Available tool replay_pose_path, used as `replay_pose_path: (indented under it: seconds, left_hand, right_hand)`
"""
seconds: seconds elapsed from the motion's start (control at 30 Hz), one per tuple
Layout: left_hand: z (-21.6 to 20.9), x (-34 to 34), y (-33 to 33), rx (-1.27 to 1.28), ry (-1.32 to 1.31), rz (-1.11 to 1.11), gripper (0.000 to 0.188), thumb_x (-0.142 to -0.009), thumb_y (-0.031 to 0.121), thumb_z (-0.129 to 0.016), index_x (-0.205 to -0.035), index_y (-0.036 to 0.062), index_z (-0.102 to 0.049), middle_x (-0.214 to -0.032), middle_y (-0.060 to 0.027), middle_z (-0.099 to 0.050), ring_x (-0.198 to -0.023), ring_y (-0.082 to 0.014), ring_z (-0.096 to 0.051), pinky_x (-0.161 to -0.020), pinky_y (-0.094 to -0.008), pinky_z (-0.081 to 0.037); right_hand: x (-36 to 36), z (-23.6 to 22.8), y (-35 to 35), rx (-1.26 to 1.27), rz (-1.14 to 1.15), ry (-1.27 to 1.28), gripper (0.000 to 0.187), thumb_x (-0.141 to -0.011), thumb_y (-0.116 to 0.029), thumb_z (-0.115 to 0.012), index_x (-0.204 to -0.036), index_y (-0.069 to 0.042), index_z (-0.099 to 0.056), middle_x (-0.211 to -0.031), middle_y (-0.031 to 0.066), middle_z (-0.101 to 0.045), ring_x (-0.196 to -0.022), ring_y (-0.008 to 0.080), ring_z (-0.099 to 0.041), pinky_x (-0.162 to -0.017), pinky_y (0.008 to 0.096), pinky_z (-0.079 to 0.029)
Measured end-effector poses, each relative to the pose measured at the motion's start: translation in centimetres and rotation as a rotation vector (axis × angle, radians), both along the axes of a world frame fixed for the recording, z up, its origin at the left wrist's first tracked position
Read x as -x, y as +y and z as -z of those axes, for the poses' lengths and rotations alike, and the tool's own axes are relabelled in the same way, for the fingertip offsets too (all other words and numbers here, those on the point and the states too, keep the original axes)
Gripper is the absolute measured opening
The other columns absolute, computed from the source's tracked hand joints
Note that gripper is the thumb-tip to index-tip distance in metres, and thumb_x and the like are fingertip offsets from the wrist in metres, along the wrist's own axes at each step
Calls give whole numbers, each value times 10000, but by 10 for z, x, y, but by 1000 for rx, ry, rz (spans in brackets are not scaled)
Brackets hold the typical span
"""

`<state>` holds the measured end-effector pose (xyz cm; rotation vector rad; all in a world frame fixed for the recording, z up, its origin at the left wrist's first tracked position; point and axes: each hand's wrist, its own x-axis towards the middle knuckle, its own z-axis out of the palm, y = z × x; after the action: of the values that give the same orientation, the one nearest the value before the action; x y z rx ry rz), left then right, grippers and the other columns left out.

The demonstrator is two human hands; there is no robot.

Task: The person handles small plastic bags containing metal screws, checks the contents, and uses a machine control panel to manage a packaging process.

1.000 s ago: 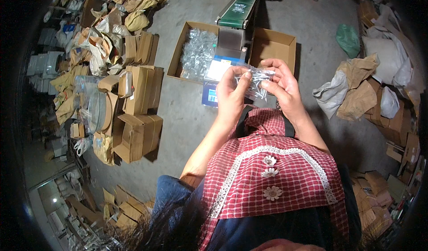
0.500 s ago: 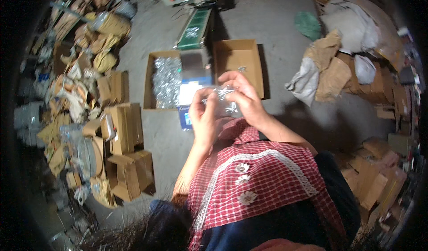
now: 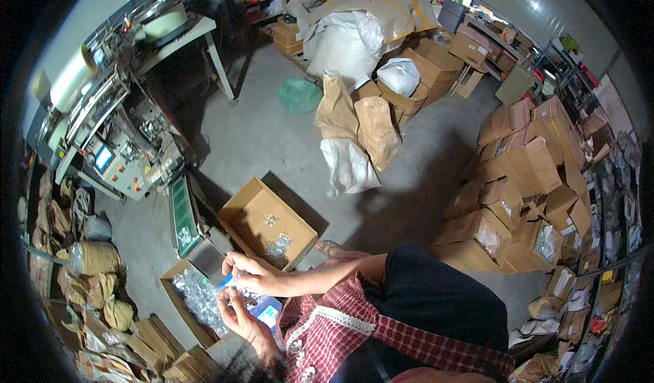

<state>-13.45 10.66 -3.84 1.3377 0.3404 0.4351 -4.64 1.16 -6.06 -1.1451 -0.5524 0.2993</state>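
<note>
My right hand (image 3: pixel 257 275) and my left hand (image 3: pixel 244 320) are close together in front of the apron, fingers bent and pinched. Between them is a small clear plastic bag (image 3: pixel 240 289), mostly covered by the fingers; its contents are too small to make out. Beneath the hands, a cardboard box (image 3: pixel 172 289) holds a heap of clear bags (image 3: pixel 197 294). Just beyond my right hand stands a second open cardboard box (image 3: pixel 242 209), with a few small clear packets (image 3: pixel 278 245) on its bottom. A blue and white box (image 3: pixel 267 311) shows partly beside my wrists.
A green conveyor belt (image 3: pixel 182 213) runs from a packing machine (image 3: pixel 126 165) toward the boxes. Paper and white sacks (image 3: pixel 349 165) lie on the floor ahead, near a green bag (image 3: pixel 300 96). Stacked cartons (image 3: pixel 477 240) stand at right; wrapped bundles (image 3: pixel 99 257) line the left.
The view has swung to the right, so the hands and boxes now appear lower left. Both hands stay together at the small bag, which is now more hidden by the fingers.
</note>
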Motion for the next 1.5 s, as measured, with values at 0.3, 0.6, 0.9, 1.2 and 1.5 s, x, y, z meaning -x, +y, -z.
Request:
replay_pose_path:
  seconds: [0.3,0.6,0.9,1.2,1.5]
  left_hand:
    - [30,-1,19,2,-1,44,239,-1000,151,-594,-1180,-1,-556,-1156,-59,-603,-1062,-127,-542,-987,-296,-425]
    - [-4,-9,-5,-26,-25,-22,116,-999,167,-565,-985,58,-527,-876,27,-484,-790,-65,-413,-701,-229,-340]
    - [5,-4,8,-65,-32,36,123,-996,182,-572,-1023,61,-569,-966,14,-553,-849,-72,-481,-726,-236,-403]
    - [-7,2,6,21,15,-77,105,-993,177,-580,-1019,75,-587,-917,29,-561,-838,-62,-501,-727,-230,-419]
    - [-18,13,6,-93,58,-119,97,-980,147,-607,-970,55,-631,-864,31,-576,-788,-49,-489,-699,-205,-400]
  right_hand:
    - [-2,-19,-8,-32,-54,122,243,-887,-48,-448,-1125,-66,-491,-893,-26,-433,-802,50,-407,-680,202,-376]
    - [-4,-18,-11,-71,-60,175,288,-842,-37,-454,-1124,-64,-505,-887,-14,-469,-792,58,-447,-695,202,-401]
    - [-7,-22,-13,-111,-120,241,367,-745,-44,-498,-1112,-33,-498,-860,0,-499,-744,61,-472,-649,199,-408]
    - [-12,-23,-5,-95,-174,217,270,-823,-9,-492,-1093,-27,-503,-843,9,-537,-758,61,-509,-665,205,-433]
    - [-6,-41,-6,2,-126,260,334,-740,1,-551,-1073,-24,-560,-834,33,-607,-764,94,-582,-677,204,-465]
